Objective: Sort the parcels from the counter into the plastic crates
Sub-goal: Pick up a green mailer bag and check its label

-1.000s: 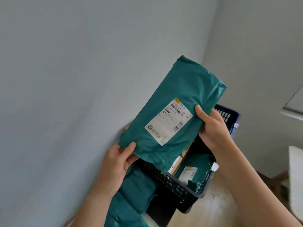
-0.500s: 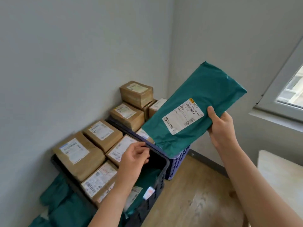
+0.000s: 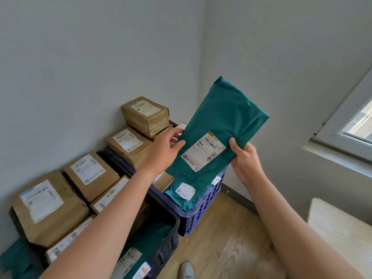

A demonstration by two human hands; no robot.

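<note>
The green parcel (image 3: 221, 125) hangs tilted above the blue crate (image 3: 201, 210), its label facing the camera. The right hand (image 3: 244, 158) grips its lower right edge, thumb in front, fingers curled behind. The left hand (image 3: 167, 150), arm outstretched, pinches the left edge, thumb in front.

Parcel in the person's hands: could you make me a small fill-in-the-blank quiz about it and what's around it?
The green parcel, gripped by the left hand and right hand, bears a white ____.
The crate right under it is ____ in colour.
The brown boxes stand against the ____.
Missing words: label; blue; wall.
</note>
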